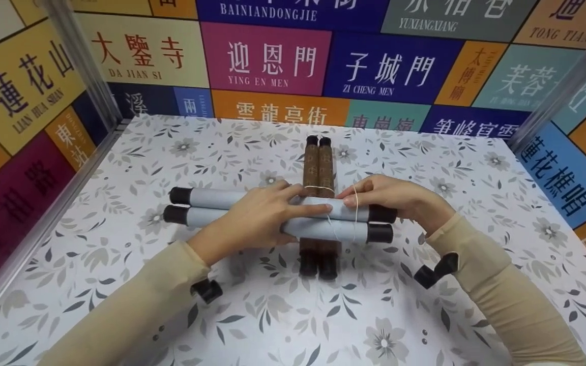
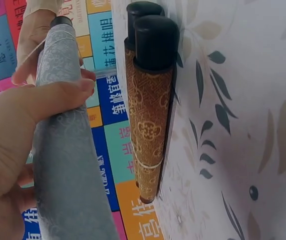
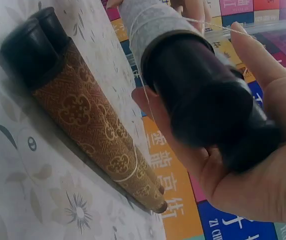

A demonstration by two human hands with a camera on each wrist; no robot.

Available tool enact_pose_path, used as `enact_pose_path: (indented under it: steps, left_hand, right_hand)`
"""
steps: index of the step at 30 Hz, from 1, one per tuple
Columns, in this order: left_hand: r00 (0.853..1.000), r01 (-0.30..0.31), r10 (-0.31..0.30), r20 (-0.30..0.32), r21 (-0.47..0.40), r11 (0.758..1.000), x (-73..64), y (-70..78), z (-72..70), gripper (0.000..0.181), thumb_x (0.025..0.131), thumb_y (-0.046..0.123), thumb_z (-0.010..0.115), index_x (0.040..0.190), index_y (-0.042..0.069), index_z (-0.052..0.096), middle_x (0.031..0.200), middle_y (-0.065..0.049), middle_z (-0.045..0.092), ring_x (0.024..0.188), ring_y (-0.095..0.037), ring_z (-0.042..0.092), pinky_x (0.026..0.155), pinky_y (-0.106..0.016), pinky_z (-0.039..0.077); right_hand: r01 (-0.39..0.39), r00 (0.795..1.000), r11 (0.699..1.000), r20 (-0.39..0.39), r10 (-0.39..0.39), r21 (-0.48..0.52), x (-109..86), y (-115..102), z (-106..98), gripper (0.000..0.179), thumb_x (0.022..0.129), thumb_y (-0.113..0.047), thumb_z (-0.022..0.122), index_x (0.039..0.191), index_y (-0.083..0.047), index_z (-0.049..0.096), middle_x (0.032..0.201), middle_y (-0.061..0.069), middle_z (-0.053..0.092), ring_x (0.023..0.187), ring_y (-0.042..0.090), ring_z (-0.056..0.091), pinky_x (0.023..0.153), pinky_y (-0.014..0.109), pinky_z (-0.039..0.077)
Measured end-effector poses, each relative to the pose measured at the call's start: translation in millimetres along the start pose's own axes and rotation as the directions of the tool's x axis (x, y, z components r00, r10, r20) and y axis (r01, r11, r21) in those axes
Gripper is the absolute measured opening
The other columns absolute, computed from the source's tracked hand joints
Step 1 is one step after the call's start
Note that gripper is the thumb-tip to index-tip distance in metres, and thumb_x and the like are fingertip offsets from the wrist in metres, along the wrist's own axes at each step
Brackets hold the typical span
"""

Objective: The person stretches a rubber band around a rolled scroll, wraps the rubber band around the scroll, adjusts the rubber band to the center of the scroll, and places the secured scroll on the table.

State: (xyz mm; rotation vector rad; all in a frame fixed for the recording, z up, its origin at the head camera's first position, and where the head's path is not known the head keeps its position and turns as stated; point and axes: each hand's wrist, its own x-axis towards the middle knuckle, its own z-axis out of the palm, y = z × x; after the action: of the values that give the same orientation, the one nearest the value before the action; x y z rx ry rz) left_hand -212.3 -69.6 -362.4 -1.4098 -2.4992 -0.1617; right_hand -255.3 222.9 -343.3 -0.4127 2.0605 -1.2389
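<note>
Two light blue-grey hanging scrolls [image 1: 211, 198] with black end knobs lie side by side, raised crosswise above a brown pair. My left hand [image 1: 260, 216] grips them near the middle, thumb on one side and fingers on the other, as the left wrist view shows. Near their right end, a thin white string [image 1: 357, 213] loops around both. My right hand [image 1: 389, 195] is at that end, with the string at its thumb and fingertips; the knobs partly cover its grip in the right wrist view. The brown patterned scrolls [image 1: 318, 165] lie on the table, string around them.
A white cloth with grey leaves and flowers covers the table [image 1: 211, 325]. Colourful panels with Chinese lettering [image 1: 267, 56] stand along the back and both sides, with clear upright posts [image 1: 87, 61] at the corners.
</note>
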Motion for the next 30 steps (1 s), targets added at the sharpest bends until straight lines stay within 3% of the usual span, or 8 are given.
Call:
enact_pose_path:
  steps: [6,9,12,15,19,24,27,30]
  left_hand:
    - [1.0,-0.011,0.011,-0.01,-0.039,0.999,-0.4,2.4,3.4,0.089,0.073,0.04,0.085,0.148,0.046,0.038,0.141,-0.003,0.054,0.113,-0.028,0.059,0.081,-0.043,0.057]
    - [1.0,0.008,-0.008,-0.004,-0.111,0.994,-1.7,4.9,5.3,0.093,0.072,0.036,0.086,0.15,0.043,0.035,0.14,-0.001,0.053,0.112,-0.025,0.059,0.08,-0.041,0.057]
    - [0.998,0.054,-0.059,-0.022,-0.188,0.981,-1.3,5.2,5.1,0.096,0.07,0.034,0.087,0.15,0.04,0.034,0.139,0.002,0.053,0.115,-0.022,0.058,0.086,-0.041,0.056]
    - [0.992,0.095,-0.11,-0.063,-0.208,0.973,0.3,2.0,2.8,0.096,0.071,0.036,0.087,0.15,0.038,0.034,0.134,0.001,0.056,0.112,-0.019,0.059,0.088,-0.039,0.055]
    - [0.975,0.18,-0.199,-0.095,-0.179,0.967,3.9,-2.8,-1.7,0.095,0.073,0.045,0.083,0.152,0.037,0.031,0.123,0.0,0.057,0.1,-0.016,0.058,0.081,-0.034,0.055]
    - [0.93,0.333,-0.356,-0.095,-0.199,0.922,15.2,-5.1,-11.3,0.1,0.074,0.055,0.079,0.155,0.04,0.021,0.115,-0.001,0.055,0.09,-0.016,0.057,0.072,-0.036,0.054]
    - [0.894,0.402,-0.436,-0.102,-0.248,0.882,24.2,-5.9,-18.9,0.101,0.074,0.056,0.078,0.156,0.041,0.019,0.11,-0.004,0.054,0.082,-0.017,0.056,0.067,-0.037,0.052]
    - [0.843,0.466,-0.525,-0.118,-0.329,0.821,32.8,-4.7,-26.6,0.101,0.074,0.057,0.078,0.155,0.042,0.021,0.112,-0.007,0.055,0.082,-0.019,0.056,0.066,-0.038,0.052]
  right_hand:
    - [-0.007,0.997,0.992,0.08,-0.003,0.125,4.6,0.1,-5.9,0.033,0.097,-0.018,0.059,0.125,-0.002,0.066,0.112,0.001,0.074,0.093,0.008,0.07,0.083,0.021,0.057]
    - [-0.005,1.0,0.984,0.013,0.003,0.177,5.2,4.8,-8.9,0.039,0.099,-0.017,0.055,0.131,0.006,0.058,0.126,0.007,0.07,0.108,0.013,0.07,0.091,0.026,0.057]
    - [0.023,0.993,0.988,-0.117,-0.004,0.156,3.0,12.5,-9.8,0.034,0.099,-0.02,0.055,0.127,-0.002,0.064,0.119,0.001,0.073,0.103,0.01,0.07,0.086,0.023,0.057]
    - [0.135,0.976,0.978,-0.192,-0.103,0.157,-1.9,19.5,-7.0,0.023,0.096,-0.018,0.059,0.115,-0.015,0.071,0.107,-0.007,0.074,0.094,0.007,0.067,0.081,0.021,0.055]
    - [0.296,0.934,0.945,-0.247,-0.257,0.136,-6.1,22.1,-0.3,0.025,0.09,-0.016,0.068,0.115,-0.021,0.066,0.107,-0.007,0.07,0.095,0.009,0.065,0.084,0.027,0.056]
    - [0.304,0.906,0.95,-0.327,-0.267,0.066,-0.4,14.0,6.3,0.036,0.095,-0.013,0.063,0.13,-0.008,0.057,0.116,0.006,0.069,0.101,0.022,0.072,0.087,0.036,0.06]
    - [0.348,0.847,0.937,-0.414,-0.332,-0.039,3.0,7.9,9.7,0.036,0.096,-0.011,0.061,0.131,-0.003,0.057,0.123,0.016,0.067,0.107,0.022,0.07,0.089,0.032,0.059]
    - [0.413,0.734,0.889,-0.506,-0.454,-0.198,6.1,1.2,13.8,0.04,0.094,-0.009,0.063,0.134,-0.007,0.057,0.132,0.014,0.062,0.116,0.02,0.064,0.093,0.031,0.056]
